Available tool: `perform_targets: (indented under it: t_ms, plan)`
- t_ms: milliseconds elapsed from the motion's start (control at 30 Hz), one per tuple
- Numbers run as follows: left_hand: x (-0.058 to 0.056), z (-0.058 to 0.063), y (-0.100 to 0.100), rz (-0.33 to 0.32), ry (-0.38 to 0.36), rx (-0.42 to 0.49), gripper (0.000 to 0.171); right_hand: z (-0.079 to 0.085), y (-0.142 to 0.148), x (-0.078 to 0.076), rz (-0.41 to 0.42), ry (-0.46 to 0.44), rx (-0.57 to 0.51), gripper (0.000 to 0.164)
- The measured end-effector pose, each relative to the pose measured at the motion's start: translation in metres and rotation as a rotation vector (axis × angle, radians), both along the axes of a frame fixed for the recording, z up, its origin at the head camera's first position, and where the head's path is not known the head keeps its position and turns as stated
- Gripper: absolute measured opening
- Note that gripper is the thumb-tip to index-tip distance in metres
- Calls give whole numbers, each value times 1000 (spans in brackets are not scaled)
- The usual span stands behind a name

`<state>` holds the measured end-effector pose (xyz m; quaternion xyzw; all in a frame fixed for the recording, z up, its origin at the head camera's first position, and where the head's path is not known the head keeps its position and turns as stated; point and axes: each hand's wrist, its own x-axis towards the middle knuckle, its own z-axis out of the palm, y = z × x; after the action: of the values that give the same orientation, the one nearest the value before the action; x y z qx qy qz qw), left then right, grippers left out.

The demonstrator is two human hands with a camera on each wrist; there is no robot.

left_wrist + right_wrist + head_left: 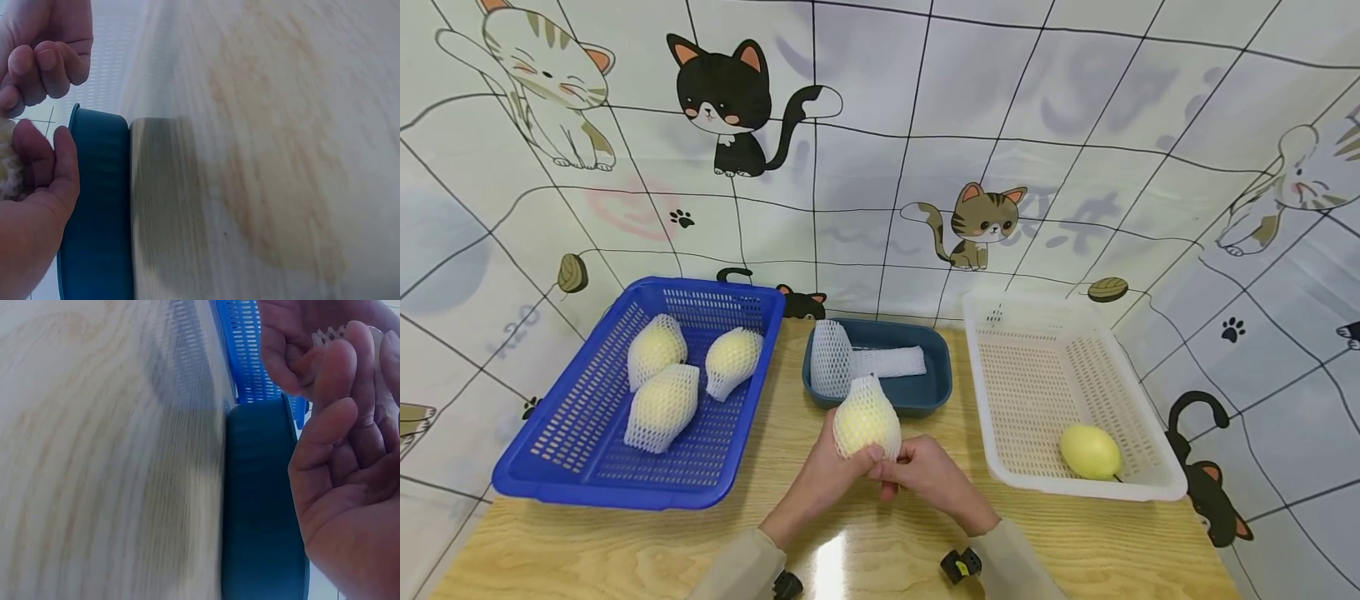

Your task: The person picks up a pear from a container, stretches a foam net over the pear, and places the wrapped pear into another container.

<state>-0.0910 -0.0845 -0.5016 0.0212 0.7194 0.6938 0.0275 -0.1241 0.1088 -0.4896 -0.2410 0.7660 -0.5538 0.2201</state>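
The left hand (829,471) curls round the lower left of a yellow fruit (868,425) wrapped in a white foam net (865,390), its thumb laid across the near side. The right hand (928,473), thumb and fingers bent in, pinches the net's lower right edge, close beside the left thumb. The net's narrowed end points up and away from the person. In the head view, the wrapped fruit overlaps the near rim of a dark teal tray (936,379), where one loose net (831,358) leans at the left end and another net (891,362) lies flat beside it. Left of the tray, a blue basket (602,471) holds three netted fruits (662,408); right of it, a white basket (1026,375) holds one bare fruit (1090,452) near its front right corner. All these containers stand on a wooden table (1112,542) before a cat-patterned cloth (865,167).
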Motion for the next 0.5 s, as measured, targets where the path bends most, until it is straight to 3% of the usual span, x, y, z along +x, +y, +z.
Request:
perform_targets:
  t_ms: [133,267,400,500]
  plan:
    - [1,-2,-1,-11,17,14,74,3,2,0,53,1,-4,28]
    - [3,-3,-4,-28,23,28,74,6,11,-4,106,25,33,39]
    - [3,-4,-5,-27,19,19,75,9,16,-8,18,29,28,49]
    - [3,-3,-5,-37,14,16,79,11,13,-7,-15,-9,-51,53]
